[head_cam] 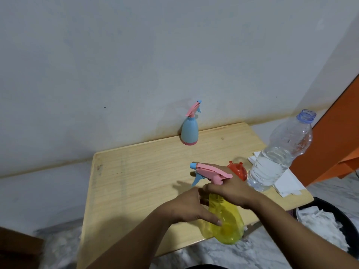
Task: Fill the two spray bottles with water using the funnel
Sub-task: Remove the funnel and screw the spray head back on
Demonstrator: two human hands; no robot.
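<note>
Nearest the camera, a translucent yellow plastic spray bottle (226, 222) with a pink trigger head (211, 171), a blue nozzle tip and a blue trigger lever is held over the near edge of the pale wooden worktop (136, 171). Its bulbous body hangs toward the viewer and its long axis tilts up and away, so the nozzle points left and away from the person. The left hand (189, 207) reaches in from the lower left; its grip is clamped on the bottle's body, thumb laid across the yellow plastic and the fingers wrapped behind it. The right hand (231, 188) comes in from the lower right and its grip is curled round the neck, just under the pink head. Just beyond the right hand lies an orange-red plastic funnel (238, 170) on the worktop, beside a clear ribbed plastic water bottle (279, 152) that stands uncapped and about half full of water. White paper sheets (287, 183) lie under and behind that bottle. At the far edge, touching the pale wall (136, 55), stands a second spray bottle (189, 131), opaque light blue with a pink base and pink head, upright, its nozzle pointing right.
</note>
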